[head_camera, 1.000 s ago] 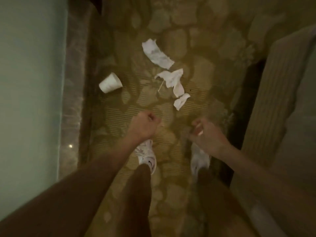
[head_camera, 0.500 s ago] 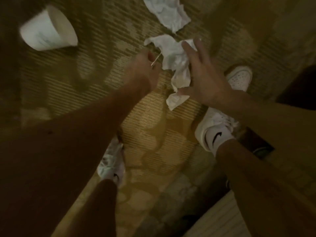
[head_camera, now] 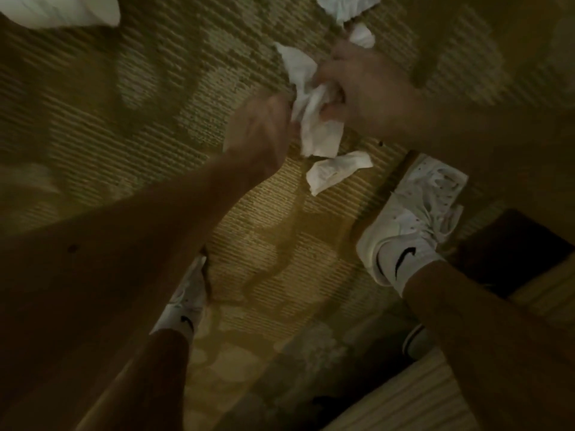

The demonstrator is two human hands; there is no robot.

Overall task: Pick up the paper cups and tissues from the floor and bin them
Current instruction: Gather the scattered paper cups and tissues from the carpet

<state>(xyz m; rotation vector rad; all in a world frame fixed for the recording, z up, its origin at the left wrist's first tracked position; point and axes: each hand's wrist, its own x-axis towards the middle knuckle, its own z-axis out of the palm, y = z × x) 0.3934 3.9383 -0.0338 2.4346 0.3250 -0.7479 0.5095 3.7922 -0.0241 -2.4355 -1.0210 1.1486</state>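
1. the right hand point(head_camera: 357, 85) is at about 1 o'clock in the view, low over the patterned carpet point(head_camera: 124, 126). its fingers are curled round the large tissue point(head_camera: 314, 126) and grip it.
2. the large tissue is white and crumpled. it hangs out of the right hand toward 7 o'clock. i cannot tell if its lower end touches the carpet.
3. the left hand point(head_camera: 258, 129) is at 8 o'clock from the right hand, with curled fingers at the left edge of the large tissue. this part is blurred, so i cannot tell if it pinches the tissue or only touches it.
4. the small tissue point(head_camera: 337, 171) lies on the carpet at 5 o'clock from the large tissue, just beside its lower end. no hand touches it.
5. the far tissue point(head_camera: 345, 6) lies at 12 o'clock, cut by the top edge. a white scrap point(head_camera: 362, 35) lies just under it, near the right hand.
6. the paper cup point(head_camera: 59, 9) is in the 10 o'clock corner, seen only in part, well apart from both hands.
7. the right shoe point(head_camera: 417, 213) stands at 4 o'clock from the small tissue. the left shoe point(head_camera: 186, 297) is at 7 o'clock, partly hidden behind the left forearm.
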